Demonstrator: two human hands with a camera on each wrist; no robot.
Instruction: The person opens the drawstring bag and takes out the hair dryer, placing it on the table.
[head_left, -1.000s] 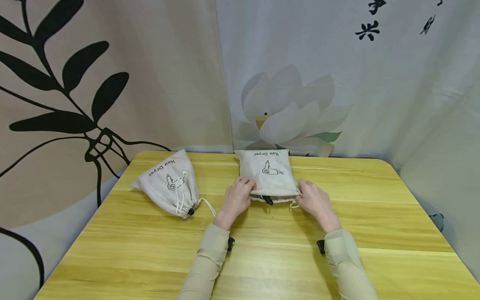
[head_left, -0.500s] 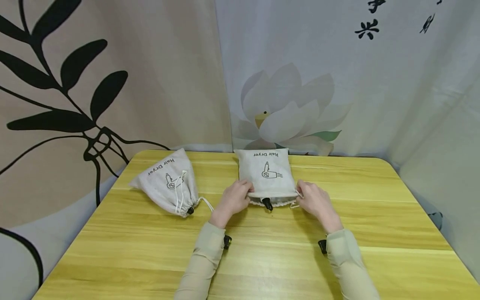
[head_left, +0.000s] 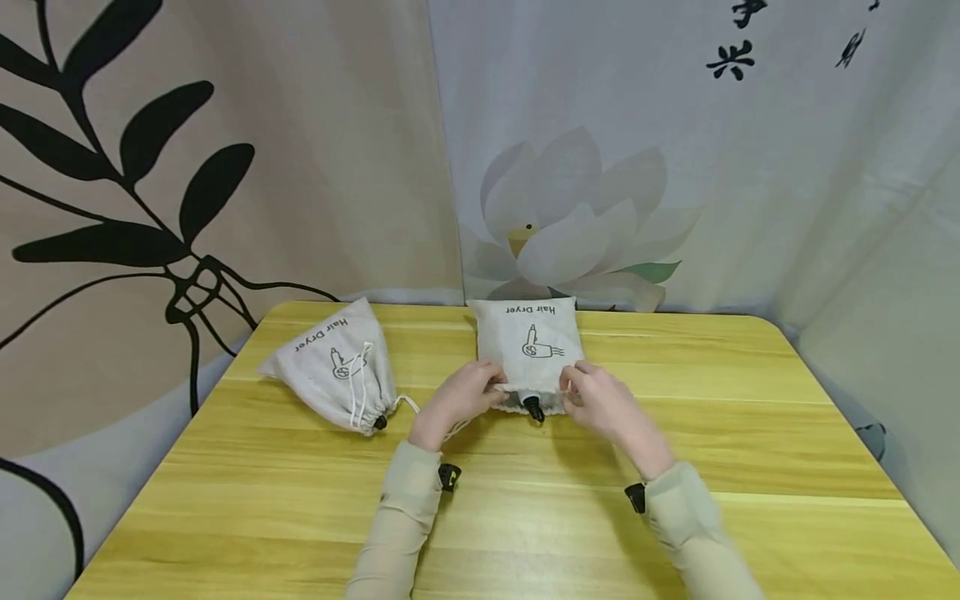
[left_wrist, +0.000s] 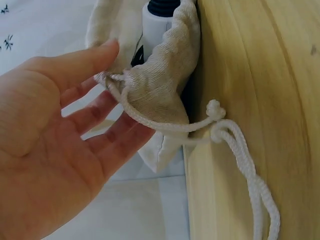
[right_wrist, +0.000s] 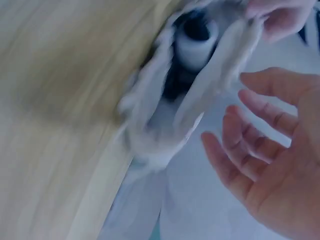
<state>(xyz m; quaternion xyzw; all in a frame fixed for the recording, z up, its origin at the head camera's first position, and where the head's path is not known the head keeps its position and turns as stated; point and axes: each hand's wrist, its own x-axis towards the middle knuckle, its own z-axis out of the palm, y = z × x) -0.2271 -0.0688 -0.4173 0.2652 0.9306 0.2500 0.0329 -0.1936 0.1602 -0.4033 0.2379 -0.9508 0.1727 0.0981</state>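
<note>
A pale cloth drawstring bag (head_left: 498,346), printed "Hair Dryer", lies at the table's far middle with its mouth toward me. Inside the mouth shows the white handle end of a hair dryer (left_wrist: 156,29) with a black ribbed cord sleeve (head_left: 533,407); the rest is hidden in the cloth. My left hand (head_left: 459,395) pinches the left side of the rim, thumb on the near face and fingers behind. White drawstring (left_wrist: 245,155) hangs beside it, knotted. My right hand (right_wrist: 275,165) is just off the rim's right side, fingers spread and loosely bent, holding nothing.
A second, similar bag (head_left: 318,392) lies at the left with its mouth gathered and a dark tip poking out. The wooden table (head_left: 750,433) ends at a printed curtain (head_left: 360,167) behind both bags.
My right hand has let go of the bag's right corner and its cord, moving left along the mouth. My left hand stays at the rim. More of the dryer's handle end shows.
</note>
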